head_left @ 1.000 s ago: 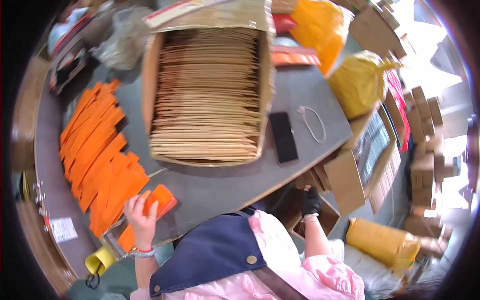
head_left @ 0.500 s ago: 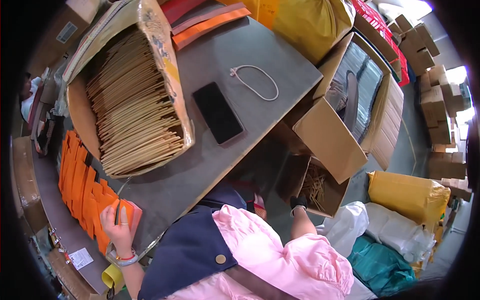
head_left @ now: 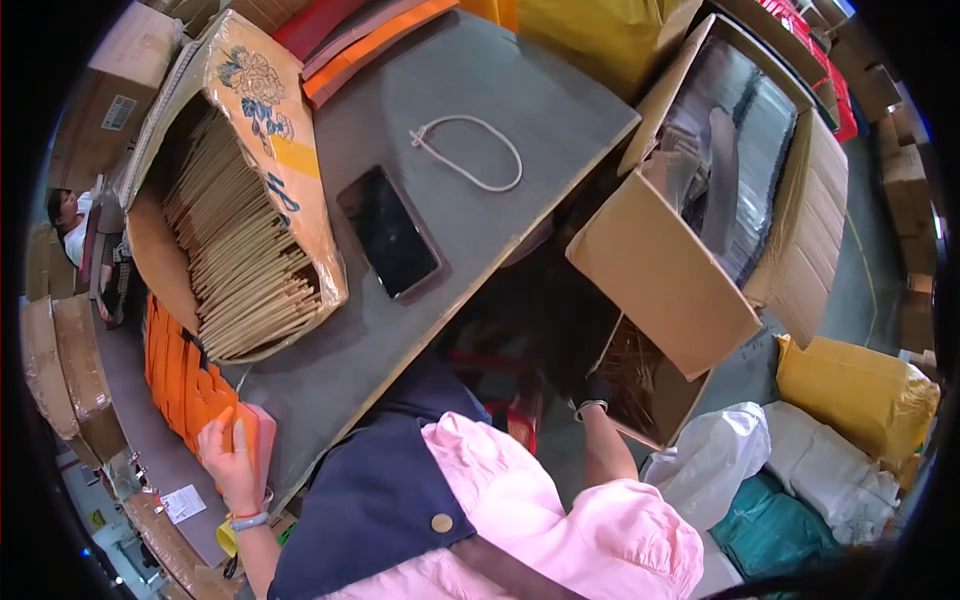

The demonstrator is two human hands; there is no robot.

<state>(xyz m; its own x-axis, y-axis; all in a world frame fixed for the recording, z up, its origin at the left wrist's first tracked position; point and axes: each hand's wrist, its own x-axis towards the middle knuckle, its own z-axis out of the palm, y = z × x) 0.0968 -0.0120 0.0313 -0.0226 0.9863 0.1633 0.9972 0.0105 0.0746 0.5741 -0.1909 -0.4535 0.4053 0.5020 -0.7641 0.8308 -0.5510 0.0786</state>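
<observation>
My left hand (head_left: 228, 465) is at the near left of the table, its fingers closed around the edge of a small stack of orange and pink strips (head_left: 262, 440). Beside it, many overlapping orange strips (head_left: 180, 370) are spread out. A cardboard box of thin wooden sticks (head_left: 240, 260) stands on its side just beyond them. My right hand, in a dark glove (head_left: 592, 388), hangs below the table edge at a lower cardboard box (head_left: 655, 432) with loose sticks inside. Shadow hides its fingers.
On the grey table (head_left: 480, 80) lie a black phone (head_left: 390, 235) and a white cord loop (head_left: 520, 165). An open carton of clear plastic packs (head_left: 745, 150) stands at right. Yellow (head_left: 860, 395), white (head_left: 710, 460) and teal bags (head_left: 770, 525) lie right. Another person (head_left: 75, 225) is far left.
The whole view has shifted and tilted. The dark piece at my left fingers no longer shows, and that hand stays at the orange stack. My right hand remains at the lower box.
</observation>
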